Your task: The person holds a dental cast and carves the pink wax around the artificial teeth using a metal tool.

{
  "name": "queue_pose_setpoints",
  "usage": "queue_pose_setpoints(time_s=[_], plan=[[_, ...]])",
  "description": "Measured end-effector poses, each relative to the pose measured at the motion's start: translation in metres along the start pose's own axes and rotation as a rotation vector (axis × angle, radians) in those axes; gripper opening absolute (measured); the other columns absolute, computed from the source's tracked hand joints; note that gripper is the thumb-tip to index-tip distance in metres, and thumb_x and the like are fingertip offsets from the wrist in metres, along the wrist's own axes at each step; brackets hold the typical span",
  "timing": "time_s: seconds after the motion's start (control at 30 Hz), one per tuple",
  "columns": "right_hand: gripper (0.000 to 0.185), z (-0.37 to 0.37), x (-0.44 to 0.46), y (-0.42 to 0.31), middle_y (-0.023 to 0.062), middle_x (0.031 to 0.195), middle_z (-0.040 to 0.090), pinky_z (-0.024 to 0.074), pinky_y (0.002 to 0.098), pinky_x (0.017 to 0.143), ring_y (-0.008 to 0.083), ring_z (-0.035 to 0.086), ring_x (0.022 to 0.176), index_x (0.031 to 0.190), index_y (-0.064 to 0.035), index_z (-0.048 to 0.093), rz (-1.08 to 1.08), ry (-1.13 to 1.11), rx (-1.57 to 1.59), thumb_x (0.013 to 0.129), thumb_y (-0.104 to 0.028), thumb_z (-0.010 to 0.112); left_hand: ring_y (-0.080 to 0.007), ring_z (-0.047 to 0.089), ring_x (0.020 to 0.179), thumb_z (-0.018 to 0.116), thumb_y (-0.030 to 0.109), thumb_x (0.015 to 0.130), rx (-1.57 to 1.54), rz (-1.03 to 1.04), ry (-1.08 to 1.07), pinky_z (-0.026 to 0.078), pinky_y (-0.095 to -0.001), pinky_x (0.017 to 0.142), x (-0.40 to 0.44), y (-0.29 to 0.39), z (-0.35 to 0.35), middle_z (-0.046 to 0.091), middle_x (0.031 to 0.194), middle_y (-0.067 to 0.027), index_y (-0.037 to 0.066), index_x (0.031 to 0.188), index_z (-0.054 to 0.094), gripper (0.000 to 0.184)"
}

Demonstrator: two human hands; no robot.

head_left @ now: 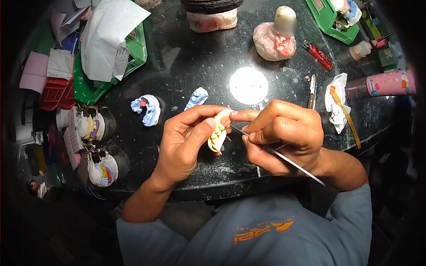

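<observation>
On the left side of the frame, you have two tooth models on stands, an upper one and a lower one. In the upper left, white papers lie over a green tray. To the right of the stands, a curved blue tooth model sits on the dark surface.

Your left hand has its fingers closed around a yellow tooth model, up off the surface in the middle of the frame. A small blue tooth model lies just above that hand in the frame.

Your right hand pinches a thin metal tool in its fingers. The tool's tip is at the yellow tooth model, and one fingertip reaches to the model's top end.

Near the top, right of the middle, is a pink and white lump with a rounded top. Next come a knife and a red thing with a metal end. Farther right, a yellow strip lies partly on crumpled white paper, near a pink can.
</observation>
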State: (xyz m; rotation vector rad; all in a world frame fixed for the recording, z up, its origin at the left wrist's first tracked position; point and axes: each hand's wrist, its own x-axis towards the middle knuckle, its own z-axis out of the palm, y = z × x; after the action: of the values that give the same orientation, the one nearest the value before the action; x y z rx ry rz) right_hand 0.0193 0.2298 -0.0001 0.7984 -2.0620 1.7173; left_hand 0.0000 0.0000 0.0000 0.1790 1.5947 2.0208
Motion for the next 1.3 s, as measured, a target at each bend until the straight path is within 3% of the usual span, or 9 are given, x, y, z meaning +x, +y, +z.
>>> queue_pose_setpoints(time_s=[0.07, 0.37, 1.3], plan=[[0.015, 0.0001, 0.001, 0.0, 0.0112, 0.078, 0.068, 0.0673, 0.0411, 0.088, 0.0216, 0.071, 0.068, 0.078, 0.0025, 0.068, -0.01, -0.002, 0.017, 0.073, 0.01, 0.08, -0.0115, 0.071, 0.094, 0.054, 0.012, 0.11, 0.0, 0.005, 0.01, 0.058, -0.0246, 0.076, -0.0002, -0.0006, 0.0011, 0.075, 0.104, -0.0106, -0.006, 0.131, 0.067, 0.031], [0.016, 0.0026, 0.0012, 0.001, 0.0105, 0.077, 0.068, 0.0675, 0.0414, 0.088, 0.0207, 0.071, 0.068, 0.076, 0.0017, 0.066, -0.014, 0.012, 0.004, 0.073, 0.009, 0.08, -0.0135, 0.069, 0.106, 0.058, 0.006, 0.106, -0.043, 0.037, -0.027, 0.054, -0.0284, 0.096, -0.0003, -0.0013, 0.0002, 0.073, 0.116, -0.0117, -0.007, 0.135, 0.064, 0.032], [0.015, -0.0023, 0.0037, 0.0003, 0.0109, 0.079, 0.068, 0.0674, 0.0423, 0.089, 0.021, 0.072, 0.07, 0.077, 0.0023, 0.067, -0.021, -0.03, 0.01, 0.075, 0.009, 0.08, -0.0142, 0.069, 0.107, 0.061, 0.005, 0.105, -0.07, 0.028, -0.036, 0.054, -0.0293, 0.096, 0.0001, -0.0012, 0.0003, 0.072, 0.117, -0.0124, -0.008, 0.135, 0.063, 0.033]])
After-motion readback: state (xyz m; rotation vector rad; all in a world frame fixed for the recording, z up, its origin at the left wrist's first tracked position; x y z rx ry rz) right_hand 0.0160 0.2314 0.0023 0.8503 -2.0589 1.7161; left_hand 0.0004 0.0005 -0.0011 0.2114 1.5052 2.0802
